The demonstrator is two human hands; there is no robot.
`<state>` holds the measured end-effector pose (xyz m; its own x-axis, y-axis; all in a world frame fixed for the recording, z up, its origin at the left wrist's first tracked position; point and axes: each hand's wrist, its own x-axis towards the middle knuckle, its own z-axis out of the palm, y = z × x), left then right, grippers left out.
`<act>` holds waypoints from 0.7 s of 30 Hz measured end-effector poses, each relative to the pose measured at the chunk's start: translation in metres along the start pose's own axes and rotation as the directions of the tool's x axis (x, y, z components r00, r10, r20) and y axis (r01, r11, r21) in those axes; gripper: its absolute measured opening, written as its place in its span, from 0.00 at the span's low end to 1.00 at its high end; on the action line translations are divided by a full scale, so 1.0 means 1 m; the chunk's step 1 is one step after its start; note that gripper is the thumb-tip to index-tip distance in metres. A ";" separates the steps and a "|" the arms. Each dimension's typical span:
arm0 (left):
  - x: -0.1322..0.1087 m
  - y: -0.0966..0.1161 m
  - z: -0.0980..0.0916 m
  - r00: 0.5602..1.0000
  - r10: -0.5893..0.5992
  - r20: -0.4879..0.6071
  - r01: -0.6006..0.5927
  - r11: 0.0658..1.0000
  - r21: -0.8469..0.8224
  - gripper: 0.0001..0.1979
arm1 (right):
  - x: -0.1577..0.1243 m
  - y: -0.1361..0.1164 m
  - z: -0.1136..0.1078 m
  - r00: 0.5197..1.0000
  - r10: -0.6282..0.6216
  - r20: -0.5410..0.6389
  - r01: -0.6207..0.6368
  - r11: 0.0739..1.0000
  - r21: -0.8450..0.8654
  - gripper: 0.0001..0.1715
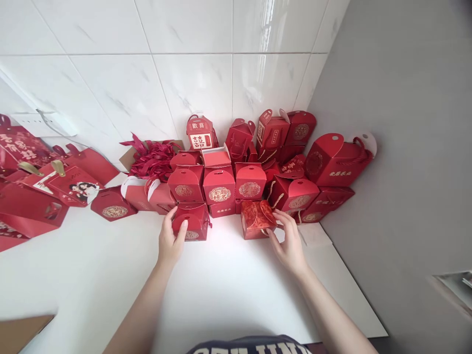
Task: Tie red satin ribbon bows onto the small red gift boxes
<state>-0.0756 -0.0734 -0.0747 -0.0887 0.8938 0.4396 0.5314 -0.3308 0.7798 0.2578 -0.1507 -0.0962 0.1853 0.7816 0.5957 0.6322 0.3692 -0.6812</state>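
Observation:
My left hand [170,240] grips the left side of a small red gift box [193,222] standing on the white table [221,285]. My right hand [287,241] holds the right side of a patterned red gift box [256,219] with a cord handle. Both boxes stand at the front of a pile of similar red boxes [250,167] stacked against the tiled wall.
Red ribbons [153,157] lie in a cardboard tray at the back. Flat red paper bags [40,182] cover the left of the table. A grey wall [405,147] closes the right side. A cardboard corner [18,329] shows bottom left.

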 end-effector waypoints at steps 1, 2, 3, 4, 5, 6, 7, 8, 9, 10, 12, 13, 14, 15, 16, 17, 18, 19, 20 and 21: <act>0.000 -0.001 -0.001 1.000 0.015 0.005 -0.015 1.000 -0.012 0.28 | 0.000 0.000 0.000 1.000 0.001 0.005 -0.001 1.000 -0.005 0.23; 0.001 -0.003 -0.001 0.999 0.039 0.014 -0.039 0.999 -0.026 0.30 | 0.001 0.000 0.000 1.000 0.000 0.013 0.000 1.000 -0.015 0.22; 0.002 -0.005 -0.002 0.997 0.070 0.026 -0.069 0.997 -0.043 0.31 | 0.001 -0.001 -0.001 1.000 -0.004 0.021 0.004 1.000 -0.027 0.21; 0.003 -0.007 -0.003 0.994 0.099 0.043 -0.096 0.994 -0.060 0.33 | 0.001 -0.001 -0.001 1.000 -0.011 0.024 0.012 0.999 -0.039 0.20; 0.004 -0.009 -0.004 0.990 0.123 0.062 -0.118 0.990 -0.075 0.36 | 0.001 -0.002 -0.001 1.000 -0.020 0.023 0.021 0.999 -0.050 0.20; 0.005 -0.012 -0.005 0.987 0.140 0.081 -0.133 0.988 -0.085 0.38 | 0.000 -0.002 -0.001 0.999 -0.030 0.018 0.031 0.998 -0.056 0.20; 0.005 -0.015 -0.006 0.984 0.146 0.099 -0.137 0.987 -0.088 0.41 | 0.000 -0.003 -0.001 0.999 -0.038 0.011 0.038 0.998 -0.058 0.20; 0.006 -0.018 -0.007 0.984 0.140 0.114 -0.131 0.988 -0.085 0.43 | 0.000 -0.003 -0.001 0.999 -0.040 0.006 0.040 0.998 -0.056 0.21; 0.006 -0.020 -0.008 0.985 0.123 0.124 -0.114 0.990 -0.079 0.45 | 0.000 -0.004 -0.001 0.999 -0.039 -0.001 0.039 0.998 -0.051 0.21; 0.007 -0.022 -0.008 0.987 0.100 0.129 -0.091 0.993 -0.073 0.46 | 0.000 -0.005 -0.002 0.999 -0.034 -0.012 0.034 0.998 -0.046 0.21; 0.006 -0.025 -0.008 0.991 0.043 0.130 -0.034 0.997 -0.067 0.48 | -0.001 -0.005 -0.004 0.999 -0.027 -0.041 0.025 0.999 -0.035 0.20; 0.006 -0.026 -0.008 0.991 0.015 0.134 -0.006 0.998 -0.067 0.49 | -0.001 -0.005 -0.005 0.998 -0.026 -0.060 0.024 0.999 -0.030 0.20; 0.006 -0.027 -0.008 0.990 -0.003 0.144 0.014 0.997 -0.070 0.50 | -0.002 -0.005 -0.006 0.996 -0.025 -0.081 0.023 0.999 -0.026 0.19; 0.007 -0.029 -0.007 0.986 -0.006 0.165 0.020 0.996 -0.083 0.50 | -0.002 -0.004 -0.006 0.994 -0.025 -0.102 0.023 1.000 -0.020 0.19; 0.007 -0.032 -0.007 0.983 0.007 0.183 0.015 0.993 -0.114 0.49 | -0.003 -0.003 -0.007 0.992 -0.025 -0.123 0.023 1.000 -0.014 0.18; 0.009 -0.034 -0.006 0.981 0.032 0.193 0.000 0.987 -0.162 0.47 | -0.004 -0.001 -0.007 0.990 -0.026 -0.141 0.025 1.000 -0.009 0.17; 0.010 -0.037 -0.004 0.980 0.061 0.189 -0.019 0.976 -0.215 0.45 | -0.004 0.001 -0.007 0.987 -0.027 -0.156 0.027 1.000 -0.006 0.16; 0.013 -0.040 -0.003 0.982 0.080 0.171 -0.033 0.964 -0.263 0.43 | -0.005 0.002 -0.006 0.985 -0.029 -0.167 0.029 1.000 -0.004 0.16; 0.015 -0.042 -0.002 0.988 0.074 0.135 -0.032 0.957 -0.289 0.43 | -0.006 0.003 -0.005 0.984 -0.032 -0.177 0.032 0.999 -0.001 0.16; 0.017 -0.045 -0.002 0.995 0.044 0.090 -0.017 0.957 -0.288 0.44 | -0.006 0.004 -0.004 0.982 -0.034 -0.185 0.035 0.999 0.001 0.15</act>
<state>-0.1023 -0.0438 -0.1011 0.0115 0.9019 0.4317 0.2675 -0.4188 0.8678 0.2620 -0.1559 -0.1010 0.2997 0.6618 0.6872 0.6377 0.3967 -0.6602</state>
